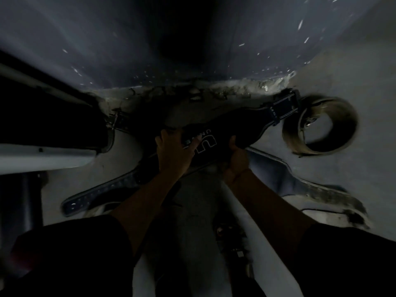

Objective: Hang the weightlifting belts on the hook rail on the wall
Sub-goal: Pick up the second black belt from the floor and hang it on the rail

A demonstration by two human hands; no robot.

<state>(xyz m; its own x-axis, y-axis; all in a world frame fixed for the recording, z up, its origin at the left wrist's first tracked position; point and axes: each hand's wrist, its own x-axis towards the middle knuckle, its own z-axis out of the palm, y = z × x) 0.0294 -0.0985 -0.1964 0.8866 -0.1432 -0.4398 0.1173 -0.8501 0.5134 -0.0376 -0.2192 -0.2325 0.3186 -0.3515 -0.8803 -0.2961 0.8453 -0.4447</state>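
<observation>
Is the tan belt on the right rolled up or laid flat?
Rolled up. The tan belt sits on the floor as a coiled ring with an open centre, untouched by either hand, right of the black belt both hands grip.

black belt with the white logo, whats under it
Under the black belt, held by the left hand and right hand, lies a blue-grey belt on the floor. Its middle is covered.
</observation>
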